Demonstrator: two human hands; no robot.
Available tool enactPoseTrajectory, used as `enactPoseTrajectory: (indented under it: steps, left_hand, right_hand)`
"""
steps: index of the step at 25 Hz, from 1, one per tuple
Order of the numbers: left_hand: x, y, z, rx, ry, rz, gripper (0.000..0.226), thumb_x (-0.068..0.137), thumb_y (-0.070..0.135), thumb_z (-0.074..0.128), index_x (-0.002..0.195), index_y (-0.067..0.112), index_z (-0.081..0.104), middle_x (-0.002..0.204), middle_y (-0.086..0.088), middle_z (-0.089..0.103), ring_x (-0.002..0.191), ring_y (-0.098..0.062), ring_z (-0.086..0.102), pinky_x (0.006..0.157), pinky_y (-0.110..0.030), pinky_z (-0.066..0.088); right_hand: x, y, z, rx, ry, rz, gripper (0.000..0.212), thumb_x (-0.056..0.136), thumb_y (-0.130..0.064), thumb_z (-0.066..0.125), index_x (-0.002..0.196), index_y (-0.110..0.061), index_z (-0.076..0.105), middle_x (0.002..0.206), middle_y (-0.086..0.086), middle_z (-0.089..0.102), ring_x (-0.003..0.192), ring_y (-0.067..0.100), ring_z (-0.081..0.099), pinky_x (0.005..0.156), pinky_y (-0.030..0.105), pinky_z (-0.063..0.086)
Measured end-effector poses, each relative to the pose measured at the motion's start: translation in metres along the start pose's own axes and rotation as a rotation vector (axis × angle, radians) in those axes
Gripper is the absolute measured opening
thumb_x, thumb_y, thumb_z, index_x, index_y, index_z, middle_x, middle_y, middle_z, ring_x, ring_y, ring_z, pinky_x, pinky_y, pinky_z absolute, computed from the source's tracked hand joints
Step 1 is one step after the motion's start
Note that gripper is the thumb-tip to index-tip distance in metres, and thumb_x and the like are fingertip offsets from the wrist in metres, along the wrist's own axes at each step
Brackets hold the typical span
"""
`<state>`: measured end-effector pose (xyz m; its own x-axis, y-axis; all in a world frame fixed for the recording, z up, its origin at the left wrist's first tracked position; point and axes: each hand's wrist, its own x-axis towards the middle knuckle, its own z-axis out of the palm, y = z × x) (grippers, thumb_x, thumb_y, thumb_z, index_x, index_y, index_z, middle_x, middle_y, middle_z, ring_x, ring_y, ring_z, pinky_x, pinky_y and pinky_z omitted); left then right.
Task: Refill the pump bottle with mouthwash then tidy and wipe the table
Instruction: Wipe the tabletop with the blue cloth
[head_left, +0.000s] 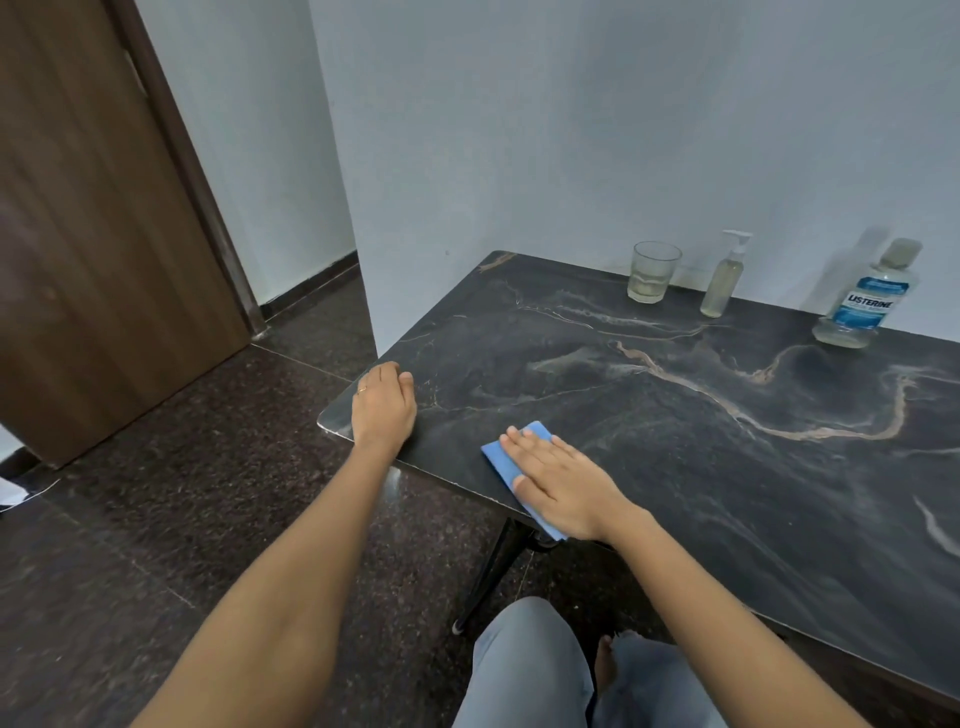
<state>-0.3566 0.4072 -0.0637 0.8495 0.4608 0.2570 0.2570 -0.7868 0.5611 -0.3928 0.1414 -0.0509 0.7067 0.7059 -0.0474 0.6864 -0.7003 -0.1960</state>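
Table, dark and marble-veined, fills the frame's right side. Your right hand, fingers straight and flat, presses a blue cloth onto its near edge at 5 o'clock. Your left hand rests loosely curled on the corner at 9 o'clock. Against the wall, from 3 to 2 o'clock, stand the mouthwash bottle, pump bottle and glass.

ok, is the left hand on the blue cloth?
No, the right hand presses flat on the blue cloth; the left hand rests on the table corner.
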Motion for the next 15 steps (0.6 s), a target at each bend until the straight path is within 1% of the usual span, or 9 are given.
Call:
enactPoseTrajectory:
  steps: [2,4,6,7,9,12,15]
  left_hand:
    - [0.011,-0.017,-0.005,0.055,-0.064,0.039,0.036,0.101,0.025,0.037,0.124,0.0,0.051,0.128,-0.02,0.054,0.12,-0.038,0.046,0.1,-0.046,0.035]
    - [0.02,-0.027,-0.008,0.084,-0.114,0.095,0.036,0.1,0.026,0.039,0.124,0.002,0.052,0.129,-0.018,0.055,0.12,-0.037,0.047,0.1,-0.045,0.036]
    - [0.025,-0.029,-0.006,0.107,-0.13,0.164,0.032,0.099,0.025,0.041,0.12,0.005,0.055,0.123,-0.014,0.059,0.115,-0.034,0.051,0.097,-0.044,0.037]
    - [0.025,-0.03,-0.005,0.105,-0.116,0.181,0.029,0.098,0.024,0.042,0.117,0.006,0.056,0.12,-0.013,0.061,0.112,-0.033,0.053,0.095,-0.044,0.038]
    - [0.023,-0.033,-0.001,0.063,-0.046,0.157,0.028,0.098,0.021,0.04,0.116,0.007,0.058,0.117,-0.013,0.063,0.109,-0.033,0.055,0.095,-0.045,0.039]
    - [0.024,-0.039,0.003,0.016,0.052,0.069,0.03,0.098,0.022,0.04,0.116,0.008,0.059,0.119,-0.01,0.063,0.112,-0.032,0.055,0.097,-0.046,0.038]
    - [0.024,-0.038,0.003,-0.003,0.068,0.061,0.029,0.099,0.024,0.04,0.114,0.009,0.06,0.118,-0.009,0.064,0.112,-0.031,0.054,0.097,-0.046,0.038]
  right_hand:
    - [-0.003,0.024,-0.003,0.001,0.025,0.096,0.058,0.1,-0.043,0.017,0.153,-0.021,0.009,0.161,-0.006,0.005,0.147,0.007,0.003,0.118,0.029,-0.001]
    - [0.001,0.056,-0.007,-0.013,0.054,0.218,0.064,0.095,-0.046,0.013,0.153,-0.019,0.011,0.161,-0.003,0.008,0.148,0.01,0.006,0.118,0.03,0.002]
    - [0.007,0.09,-0.012,-0.018,0.079,0.348,0.059,0.1,-0.043,0.017,0.153,-0.018,0.012,0.161,-0.002,0.008,0.148,0.011,0.007,0.119,0.032,0.003]
    - [0.011,0.106,-0.015,-0.016,0.095,0.409,0.056,0.102,-0.039,0.02,0.153,-0.018,0.012,0.161,-0.002,0.008,0.148,0.011,0.007,0.119,0.033,0.004]
    - [0.026,0.135,-0.019,-0.016,0.117,0.506,0.056,0.102,-0.037,0.022,0.153,-0.017,0.012,0.161,-0.001,0.008,0.148,0.012,0.006,0.119,0.035,0.004]
    - [0.06,0.165,-0.029,0.01,0.089,0.595,0.056,0.102,-0.036,0.019,0.153,-0.016,0.01,0.161,0.0,0.005,0.148,0.014,0.003,0.12,0.036,0.002]
    - [0.102,0.178,-0.037,0.005,0.06,0.656,0.058,0.101,-0.035,0.016,0.153,-0.012,0.005,0.161,0.003,0.0,0.149,0.017,0.0,0.121,0.038,0.0]
